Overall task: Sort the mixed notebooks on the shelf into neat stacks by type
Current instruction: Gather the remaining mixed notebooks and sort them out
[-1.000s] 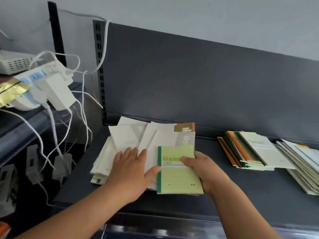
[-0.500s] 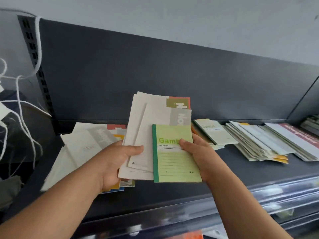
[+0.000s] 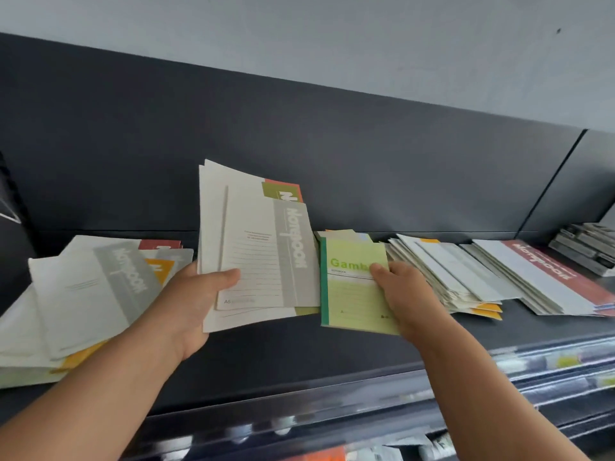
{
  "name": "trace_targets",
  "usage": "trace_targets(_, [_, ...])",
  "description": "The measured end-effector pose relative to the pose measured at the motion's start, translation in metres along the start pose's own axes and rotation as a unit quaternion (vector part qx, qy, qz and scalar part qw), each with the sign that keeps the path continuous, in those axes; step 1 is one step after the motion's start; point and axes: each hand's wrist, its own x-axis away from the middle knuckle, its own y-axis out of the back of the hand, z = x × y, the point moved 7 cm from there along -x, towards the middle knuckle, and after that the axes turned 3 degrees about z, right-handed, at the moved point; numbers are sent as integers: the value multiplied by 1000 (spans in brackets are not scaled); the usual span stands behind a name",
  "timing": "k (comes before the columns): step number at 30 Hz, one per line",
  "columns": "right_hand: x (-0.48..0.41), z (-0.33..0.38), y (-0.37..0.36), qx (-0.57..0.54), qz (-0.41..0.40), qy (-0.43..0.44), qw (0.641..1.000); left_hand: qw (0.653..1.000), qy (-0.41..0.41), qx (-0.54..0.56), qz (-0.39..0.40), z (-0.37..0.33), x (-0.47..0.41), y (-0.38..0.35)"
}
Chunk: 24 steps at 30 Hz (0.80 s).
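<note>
This looks like a stationery shop: a dark metal display shelf [image 3: 283,354] with a tall back panel [image 3: 399,161] carries piles of notebooks [image 3: 482,277] — many in repeated cover designs. A clear plastic label strip [image 3: 549,361] runs along its front edge.

Pale grey wall [image 3: 366,44], dark stack [image 3: 585,247], perhaps magazines, far right, blurred goods below [image 3: 565,362]

Small green notebook [image 3: 351,296] is just right of fanned grey-white notebooks [image 3: 266,257], both held aloft.
</note>
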Motion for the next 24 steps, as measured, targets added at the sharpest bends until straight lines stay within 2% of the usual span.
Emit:
trace_targets(6, [-62, 10, 32, 27, 5, 14, 1000, 998, -29, 22, -41, -5, 1, -11])
trace_targets(12, [-118, 14, 19, 52, 27, 38, 998, 998, -38, 23, -54, -3, 1, -19])
trace_targets(20, [-131, 4, 7, 214, 7, 61, 975, 998, -36, 12, -45, 5, -2, -44])
trace_targets(24, [-125, 3, 21, 158, -1, 100, 982, 999, -43, 7, -27, 8, -1, -65])
